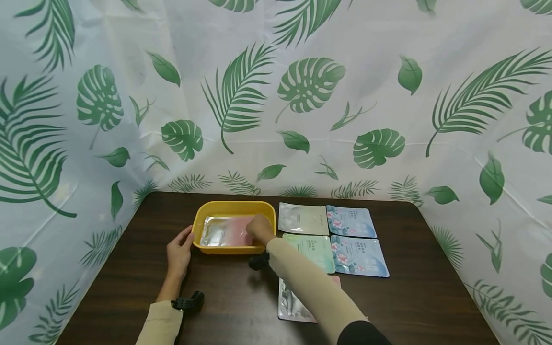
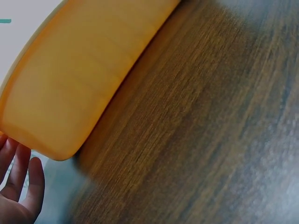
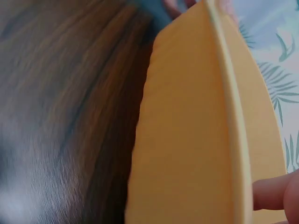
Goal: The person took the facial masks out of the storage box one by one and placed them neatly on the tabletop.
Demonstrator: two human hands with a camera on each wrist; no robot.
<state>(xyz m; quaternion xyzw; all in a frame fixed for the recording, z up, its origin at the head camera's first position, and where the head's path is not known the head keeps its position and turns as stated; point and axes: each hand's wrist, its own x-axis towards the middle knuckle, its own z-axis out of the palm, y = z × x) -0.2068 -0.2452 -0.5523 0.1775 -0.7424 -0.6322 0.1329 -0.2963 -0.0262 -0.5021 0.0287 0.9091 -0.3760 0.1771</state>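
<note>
A yellow plastic basin (image 1: 233,250) stands toward the back left of the table. My left hand (image 1: 178,251) grips its left end, fingers outside the wall and thumb at the rim; the left wrist view shows those fingers (image 2: 35,186) against the basin's end. Inside lies a silver-and-pink sheet mask packet (image 1: 224,231). My right hand (image 1: 260,229) reaches over the front right rim and pinches the packet's right end, its fingertips hidden in the head view. In the right wrist view, a finger of that hand (image 3: 271,193) extends inside the basin, past the rim.
Right of the basin lie a cream packet (image 1: 302,219), a green packet (image 1: 312,249) and two blue floral packets (image 1: 351,222). Another silver-and-pink packet (image 1: 293,304) lies nearer, partly under my right forearm. A leaf-patterned curtain (image 1: 310,158) rises behind the dark wooden table (image 1: 233,306).
</note>
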